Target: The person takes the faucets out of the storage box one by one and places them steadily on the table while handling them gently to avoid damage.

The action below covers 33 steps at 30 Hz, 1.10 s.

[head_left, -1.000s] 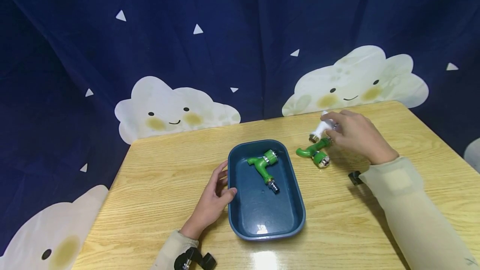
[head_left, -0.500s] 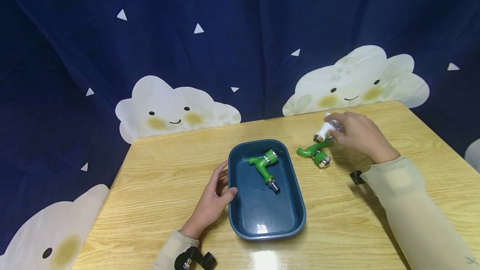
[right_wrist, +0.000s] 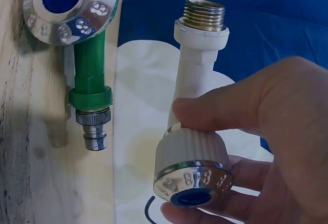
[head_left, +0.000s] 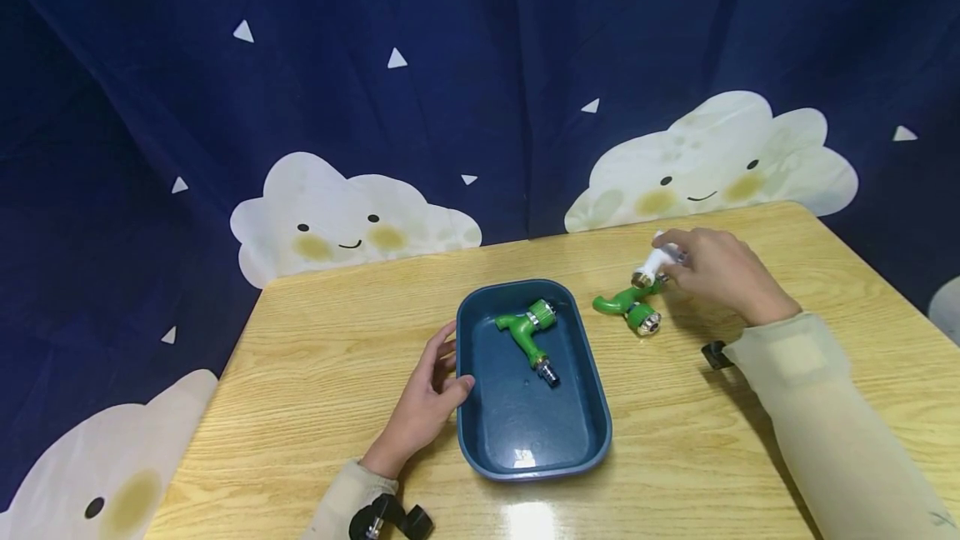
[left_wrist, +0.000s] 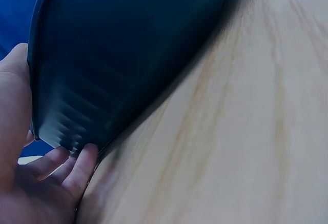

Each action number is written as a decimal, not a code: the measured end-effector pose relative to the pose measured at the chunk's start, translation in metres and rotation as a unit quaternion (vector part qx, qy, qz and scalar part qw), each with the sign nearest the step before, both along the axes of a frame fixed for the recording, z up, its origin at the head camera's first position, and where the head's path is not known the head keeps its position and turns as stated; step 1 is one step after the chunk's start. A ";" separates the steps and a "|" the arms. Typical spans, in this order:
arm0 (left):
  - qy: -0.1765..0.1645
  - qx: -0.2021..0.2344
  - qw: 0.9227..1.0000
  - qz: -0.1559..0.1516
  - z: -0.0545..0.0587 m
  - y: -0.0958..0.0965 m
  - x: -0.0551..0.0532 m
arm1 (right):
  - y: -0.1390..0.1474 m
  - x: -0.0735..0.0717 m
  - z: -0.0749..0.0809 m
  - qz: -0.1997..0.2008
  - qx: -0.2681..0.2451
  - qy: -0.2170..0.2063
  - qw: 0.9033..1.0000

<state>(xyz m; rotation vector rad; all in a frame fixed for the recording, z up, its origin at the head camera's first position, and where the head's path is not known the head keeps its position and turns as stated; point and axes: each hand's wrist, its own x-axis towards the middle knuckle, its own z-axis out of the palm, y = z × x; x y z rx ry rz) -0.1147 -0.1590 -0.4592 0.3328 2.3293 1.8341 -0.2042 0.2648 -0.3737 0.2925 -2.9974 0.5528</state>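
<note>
In the head view my right hand [head_left: 720, 273] holds a white plastic faucet [head_left: 654, 263] above the table, its brass threaded end toward the left. The right wrist view shows my thumb on the body of that faucet [right_wrist: 195, 75] and fingers around its ribbed knob. Just below it a green faucet [head_left: 618, 303] lies on the table, partly covered by the white one. My left hand [head_left: 423, 407] grips the left side of a dark blue plastic tray [head_left: 600, 407], thumb at the rim and fingertips against the outer wall. Inside the tray lies another green faucet [head_left: 523, 336].
The wooden table [head_left: 337, 357] reaches back to a navy curtain [head_left: 450, 107] printed with smiling clouds. Black wrist-worn devices show at the left cuff [head_left: 348, 494] and the right cuff [head_left: 787, 357].
My right hand has lifted the white faucet slightly and shifted it a little to the right, now overlapping the green faucet's end. The left hand and tray have stayed put.
</note>
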 end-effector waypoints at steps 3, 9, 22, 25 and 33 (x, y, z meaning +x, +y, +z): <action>0.001 0.000 1.000 0.000 0.000 0.000 0.000 | 0.002 -0.001 -0.002 0.002 0.002 -0.001 1.000; 0.004 0.003 1.000 -0.002 0.000 0.001 0.000 | 0.006 -0.003 -0.005 0.007 0.011 0.000 1.000; 0.005 0.004 1.000 -0.001 0.000 0.001 0.000 | 0.014 -0.004 -0.010 -0.001 0.008 -0.022 1.000; 0.004 0.006 1.000 -0.003 0.000 0.001 0.000 | 0.016 -0.004 -0.011 -0.002 0.007 -0.035 0.999; 0.001 0.008 1.000 -0.007 0.000 0.000 0.000 | 0.016 -0.003 -0.012 -0.021 -0.002 -0.054 0.998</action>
